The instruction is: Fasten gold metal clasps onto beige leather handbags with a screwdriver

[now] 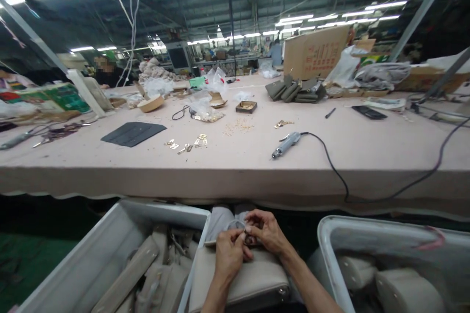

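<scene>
A beige leather handbag (253,279) lies across the lap, its zipped edge toward me. Over its far edge, both hands meet with fingertips almost touching. My left hand (229,254) is closed in a pinch, with its thumb and forefinger at a small dark piece near the bag's flap. From the right, my right hand (266,231) pinches at the same spot, fingers curled. Whatever the fingertips hold is too small and too covered to name. A pale loop, perhaps a strap, shows just beyond the fingers.
A left bin (121,215) and a right bin (325,234) flank the lap, both holding beige bags. On the table (235,156) lie an electric screwdriver (286,145) with its cord, metal fittings (184,148), a dark sheet (134,134), a small box (246,107) and a phone (369,112).
</scene>
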`<action>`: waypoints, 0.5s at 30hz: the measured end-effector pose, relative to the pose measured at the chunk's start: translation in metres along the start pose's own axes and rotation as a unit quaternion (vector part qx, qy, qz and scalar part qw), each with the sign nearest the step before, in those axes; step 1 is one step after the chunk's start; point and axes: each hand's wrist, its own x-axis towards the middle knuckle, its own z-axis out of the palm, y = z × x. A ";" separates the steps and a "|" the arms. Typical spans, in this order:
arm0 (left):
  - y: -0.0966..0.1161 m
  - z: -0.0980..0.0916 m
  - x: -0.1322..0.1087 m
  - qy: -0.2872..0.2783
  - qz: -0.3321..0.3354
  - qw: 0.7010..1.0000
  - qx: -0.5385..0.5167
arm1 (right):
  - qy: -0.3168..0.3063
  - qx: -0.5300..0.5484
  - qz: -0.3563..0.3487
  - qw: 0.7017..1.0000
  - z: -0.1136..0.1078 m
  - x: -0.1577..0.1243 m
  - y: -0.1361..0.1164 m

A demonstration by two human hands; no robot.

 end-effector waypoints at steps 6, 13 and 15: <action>0.006 -0.004 -0.001 0.057 -0.023 0.995 -0.074 | 0.140 -0.194 -0.055 0.969 -0.020 0.013 -0.063; 0.002 -0.009 0.000 0.077 -0.019 0.987 -0.140 | 0.454 -0.444 -0.051 0.771 -0.122 0.099 -0.187; -0.003 -0.009 0.001 0.070 -0.014 0.986 -0.149 | 0.465 -0.481 0.008 0.743 -0.139 0.131 -0.202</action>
